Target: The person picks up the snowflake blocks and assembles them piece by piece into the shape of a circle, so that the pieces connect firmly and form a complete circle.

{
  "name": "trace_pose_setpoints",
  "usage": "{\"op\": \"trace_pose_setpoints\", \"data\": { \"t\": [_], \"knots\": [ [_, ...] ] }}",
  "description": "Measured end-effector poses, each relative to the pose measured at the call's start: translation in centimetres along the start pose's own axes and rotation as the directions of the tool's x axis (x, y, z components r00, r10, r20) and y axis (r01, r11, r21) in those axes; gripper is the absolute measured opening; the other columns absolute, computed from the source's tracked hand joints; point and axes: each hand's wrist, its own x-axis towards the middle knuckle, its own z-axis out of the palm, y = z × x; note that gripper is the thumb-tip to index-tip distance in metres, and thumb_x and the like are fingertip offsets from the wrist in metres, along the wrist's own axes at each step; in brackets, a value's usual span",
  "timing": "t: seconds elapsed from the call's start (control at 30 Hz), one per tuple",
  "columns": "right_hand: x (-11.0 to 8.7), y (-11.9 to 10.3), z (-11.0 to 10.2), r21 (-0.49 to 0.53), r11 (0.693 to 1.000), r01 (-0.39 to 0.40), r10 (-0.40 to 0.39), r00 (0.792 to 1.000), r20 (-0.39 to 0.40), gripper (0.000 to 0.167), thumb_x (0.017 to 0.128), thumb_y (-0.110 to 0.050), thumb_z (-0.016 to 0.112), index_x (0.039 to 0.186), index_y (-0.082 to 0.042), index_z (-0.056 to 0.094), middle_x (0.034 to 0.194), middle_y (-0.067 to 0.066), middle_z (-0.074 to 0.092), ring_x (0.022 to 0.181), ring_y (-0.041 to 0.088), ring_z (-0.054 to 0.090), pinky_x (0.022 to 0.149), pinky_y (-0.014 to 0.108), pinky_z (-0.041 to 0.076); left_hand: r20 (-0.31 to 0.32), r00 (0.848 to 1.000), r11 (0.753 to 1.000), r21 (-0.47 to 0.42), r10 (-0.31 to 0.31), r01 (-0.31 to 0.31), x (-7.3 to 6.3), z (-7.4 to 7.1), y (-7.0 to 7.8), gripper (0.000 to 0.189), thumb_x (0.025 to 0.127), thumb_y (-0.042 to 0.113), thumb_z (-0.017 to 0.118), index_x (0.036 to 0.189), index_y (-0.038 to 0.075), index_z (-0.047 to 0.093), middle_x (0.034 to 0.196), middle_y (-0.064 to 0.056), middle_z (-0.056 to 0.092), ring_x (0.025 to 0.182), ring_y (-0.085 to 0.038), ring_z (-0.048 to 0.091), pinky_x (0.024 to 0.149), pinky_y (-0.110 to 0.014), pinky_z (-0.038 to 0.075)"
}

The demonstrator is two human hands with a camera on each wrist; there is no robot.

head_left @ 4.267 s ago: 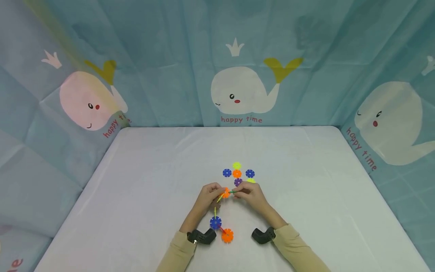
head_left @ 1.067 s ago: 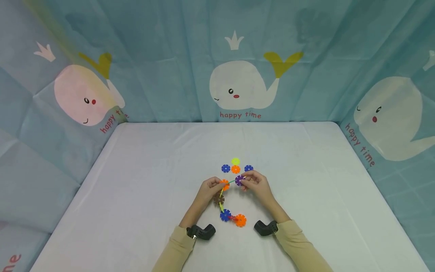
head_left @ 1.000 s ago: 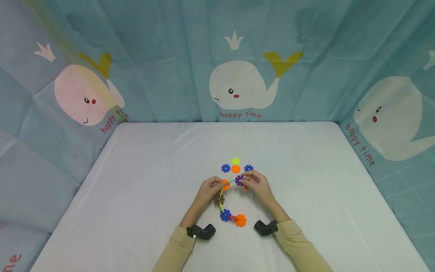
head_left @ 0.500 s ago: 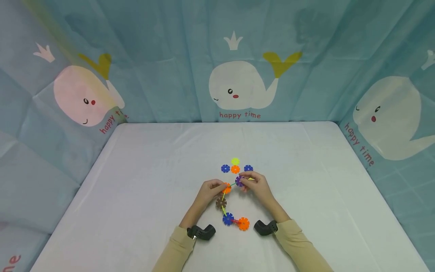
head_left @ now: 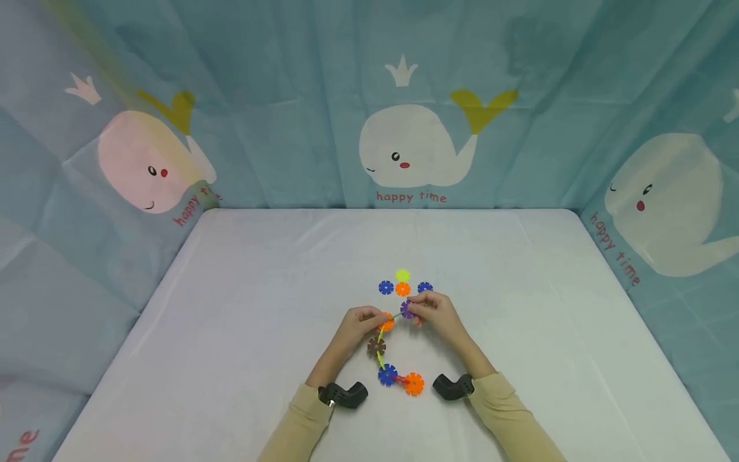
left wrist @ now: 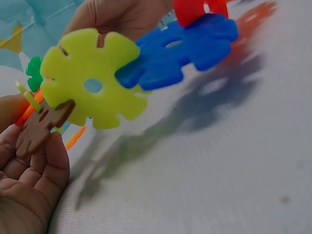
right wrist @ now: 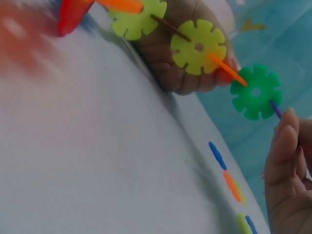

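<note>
Chain (head_left: 376,347): in the head view it is curving through the lower centre of the frame, looking light enough for fingertips alone.
Left hand (head_left: 359,326): pinching the orange disc (head_left: 386,321) near the chain's upper end.
Right hand (head_left: 433,312): gripping the purple disc (head_left: 405,309) with thumb and fingers, right of centre, while an edge-on green disc (head_left: 396,315) is bridging orange and purple.
Loose discs (head_left: 385,287): lying above the hands, around the centre of the frame.
Yellow disc (left wrist: 95,63): in the left wrist view it is taking up the upper left, its flat face suggesting stiff, slick plastic.
Blue disc (left wrist: 161,61): joining the yellow one at upper centre, its shadow (left wrist: 209,102) falling apart from it, so the slots are probably bearing the load and twisting easily (hardly fragile, though).
Brown disc (left wrist: 46,122): sitting by the left fingers at the left; whether they are touching it, I cannot tell.
Green disc: in the right wrist view it is facing the camera at right, slotted between edge-on neighbours.
Purple disc: at far right, fingertips are covering most of it; pinching the rim, clear of the slot, is probably steadying the joint best.
</note>
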Motion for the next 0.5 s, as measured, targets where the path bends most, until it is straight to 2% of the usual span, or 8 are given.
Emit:
{"op": "trace_pose_setpoints", "data": {
  "t": [0.07, 0.27, 0.4, 0.5],
  "knots": [
    [-0.04, 0.23, 0.16, 0.005, 1.000, -0.003, 0.003, 1.000, -0.002, 0.012, 0.084, 0.007, 0.055, 0.093, 0.016, 0.055, 0.070, 0.023, 0.057, 0.052, 0.014, 0.053, 0.052, 0.024, 0.046, 0.006, 1.000, 1.000, -0.014, 0.001, -0.001, -0.27, 0.13, 0.55, 0.021, 0.086, 0.011, 0.060, 0.083, -0.010, 0.062, 0.063, 0.000, 0.054, 0.060, -0.013, 0.046, 0.059, -0.025, 0.039],
    [-0.12, 0.84, 0.68, 0.054, 0.999, 0.001, 0.001, 1.000, -0.031, 0.011, 0.084, 0.009, 0.054, 0.090, 0.018, 0.052, 0.067, 0.023, 0.055, 0.050, 0.012, 0.050, 0.049, 0.022, 0.045, 0.021, 1.000, 0.998, -0.067, -0.014, 0.015, -0.40, 0.17, 0.77, 0.021, 0.086, 0.008, 0.059, 0.083, -0.012, 0.061, 0.061, -0.003, 0.052, 0.054, -0.013, 0.048, 0.049, -0.023, 0.040],
    [-0.04, 0.92, 0.88, 0.060, 0.998, 0.006, -0.002, 0.998, -0.061, 0.011, 0.084, 0.008, 0.055, 0.090, 0.017, 0.054, 0.068, 0.022, 0.055, 0.050, 0.013, 0.050, 0.049, 0.022, 0.044, -0.010, 1.000, 0.999, -0.034, 0.005, -0.006, -0.39, 0.23, 0.97, 0.020, 0.085, 0.009, 0.060, 0.081, -0.011, 0.061, 0.061, -0.003, 0.053, 0.056, -0.013, 0.046, 0.053, -0.023, 0.039],
    [-0.05, 0.93, 0.99, 0.015, 1.000, 0.003, -0.002, 0.996, -0.092, 0.012, 0.084, 0.006, 0.057, 0.093, 0.015, 0.057, 0.070, 0.023, 0.056, 0.052, 0.017, 0.051, 0.050, 0.024, 0.045, -0.035, 0.999, 0.999, -0.034, 0.010, -0.011, -0.33, 0.38, 0.90, 0.019, 0.084, 0.009, 0.061, 0.080, -0.010, 0.061, 0.061, -0.003, 0.053, 0.057, -0.013, 0.046, 0.054, -0.024, 0.038]
  ]
}}
